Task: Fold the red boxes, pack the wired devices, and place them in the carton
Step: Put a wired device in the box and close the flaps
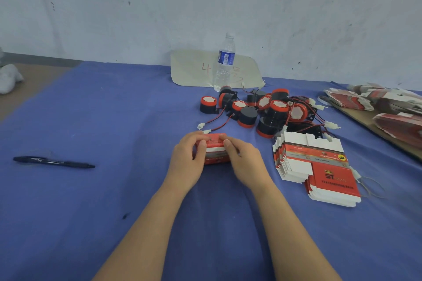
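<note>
Left hand (189, 157): grips the left end of the red box (215, 151), fingers curled over its far top edge and thumb pressed onto the top.
Right hand (244, 159): grips the right end of the same box, thumb on top, fingers wrapped over the far side.
Red box: folded into shape, it sits on the blue cloth (114, 212) between both hands with its long red-and-white side facing the person. The fingers hide the flaps, so whether they are tucked in cannot be told.
White connector (206, 131): lies just beyond the box's far edge, on a red-and-black lead running back to the heap.
Wired devices (262, 107): a heap of round black-and-red units with tangled leads, beyond the box and to its right.
Flat box stack (319, 166): sits near the box on its right, a fanned pile of unfolded red-and-white blanks, printed side up.
Bundled blanks (376, 100): lie well to the right of the box and farther back, on a brown board.
Water bottle (225, 61): stands upright beyond the box, behind the heap, in front of a pale sheet (194, 68) marked with a red "4".
Pen (53, 162): lies flat on the cloth, well to the left of the box.
</note>
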A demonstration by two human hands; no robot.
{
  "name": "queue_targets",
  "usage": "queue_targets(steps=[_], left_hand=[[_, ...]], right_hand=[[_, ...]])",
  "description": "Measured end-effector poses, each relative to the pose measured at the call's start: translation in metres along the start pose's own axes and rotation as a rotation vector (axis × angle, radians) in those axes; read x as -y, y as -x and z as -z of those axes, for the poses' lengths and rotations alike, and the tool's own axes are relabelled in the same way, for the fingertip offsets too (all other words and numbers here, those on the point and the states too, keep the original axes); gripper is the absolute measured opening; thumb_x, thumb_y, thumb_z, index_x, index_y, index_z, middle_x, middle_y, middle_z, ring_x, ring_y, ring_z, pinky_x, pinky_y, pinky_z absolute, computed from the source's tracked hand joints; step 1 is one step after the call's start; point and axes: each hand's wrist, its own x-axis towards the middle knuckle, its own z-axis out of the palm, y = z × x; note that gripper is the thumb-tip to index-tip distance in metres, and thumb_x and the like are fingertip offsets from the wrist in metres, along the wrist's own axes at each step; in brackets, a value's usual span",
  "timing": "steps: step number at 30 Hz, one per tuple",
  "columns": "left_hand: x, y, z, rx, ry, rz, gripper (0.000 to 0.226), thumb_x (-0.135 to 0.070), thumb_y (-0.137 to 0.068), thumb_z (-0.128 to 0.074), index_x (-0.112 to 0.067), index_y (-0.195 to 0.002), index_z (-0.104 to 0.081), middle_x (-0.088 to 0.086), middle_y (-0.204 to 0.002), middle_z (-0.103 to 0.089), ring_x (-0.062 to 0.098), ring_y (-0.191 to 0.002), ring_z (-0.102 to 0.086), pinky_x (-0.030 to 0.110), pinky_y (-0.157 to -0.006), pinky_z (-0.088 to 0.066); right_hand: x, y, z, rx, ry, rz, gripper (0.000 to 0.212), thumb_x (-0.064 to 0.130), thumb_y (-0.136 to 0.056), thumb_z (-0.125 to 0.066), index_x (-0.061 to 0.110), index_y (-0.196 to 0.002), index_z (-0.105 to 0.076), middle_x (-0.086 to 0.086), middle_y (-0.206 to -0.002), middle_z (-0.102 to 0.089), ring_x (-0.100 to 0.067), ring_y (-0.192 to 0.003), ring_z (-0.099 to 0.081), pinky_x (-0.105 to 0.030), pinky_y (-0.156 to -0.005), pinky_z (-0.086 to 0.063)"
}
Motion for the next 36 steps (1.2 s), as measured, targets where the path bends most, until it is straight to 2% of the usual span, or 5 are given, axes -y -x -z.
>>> queue_targets(steps=[7, 19, 22, 26, 36], left_hand=[[-0.02, 0.006, -0.023, -0.077, 0.189, 0.393, 0.053, -0.02, -0.103, -0.032, -0.012, -0.152, -0.013, 0.008, -0.154, -0.029, 0.023, -0.139, -0.033, 0.039, -0.114, -0.029], [-0.03, 0.014, -0.029, -0.217, 0.208, 0.45, 0.025, -0.013, -0.099, -0.035, -0.01, -0.117, -0.052, 0.006, -0.119, -0.059, 0.022, -0.107, -0.054, 0.033, -0.091, -0.043], [-0.043, 0.017, -0.029, -0.251, 0.335, 0.394, 0.032, -0.022, -0.102, -0.038, -0.016, -0.131, -0.049, 0.001, -0.124, -0.056, 0.019, -0.115, -0.053, 0.03, -0.096, -0.041], [-0.095, 0.023, -0.048, -0.224, 0.449, 0.198, 0.034, -0.029, -0.102, -0.041, -0.019, -0.133, -0.046, 0.001, -0.129, -0.056, 0.018, -0.118, -0.055, 0.039, -0.101, -0.045], [-0.347, 0.136, -0.215, 0.648, 0.62, -0.189, 0.031, -0.015, -0.1, -0.045, -0.008, -0.128, -0.055, 0.009, -0.121, -0.063, 0.02, -0.11, -0.059, 0.031, -0.098, -0.045]], right_hand=[[0.011, 0.0, -0.014, -0.145, -0.343, -0.243, 0.03, 0.023, -0.099, -0.048, 0.021, -0.128, -0.056, 0.006, -0.115, -0.061, -0.001, -0.09, -0.054, -0.003, -0.062, -0.04], [0.017, 0.006, -0.011, 0.014, -0.322, -0.25, 0.023, 0.018, -0.101, -0.04, 0.023, -0.106, -0.062, 0.009, -0.098, -0.065, -0.003, -0.092, -0.059, -0.006, -0.068, -0.043], [0.031, 0.016, -0.01, -0.071, -0.525, -0.243, 0.03, 0.022, -0.102, -0.042, 0.022, -0.129, -0.055, 0.003, -0.12, -0.064, -0.013, -0.113, -0.059, -0.026, -0.094, -0.048], [0.052, 0.033, 0.043, -0.401, -0.721, -0.143, 0.026, 0.022, -0.098, -0.051, 0.024, -0.124, -0.052, -0.011, -0.121, -0.062, -0.024, -0.111, -0.061, -0.035, -0.086, -0.055], [0.037, 0.224, 0.329, -1.244, 0.112, -0.325, 0.032, 0.028, -0.099, -0.048, 0.01, -0.125, -0.054, 0.002, -0.109, -0.06, -0.006, -0.093, -0.056, -0.015, -0.079, -0.039]])
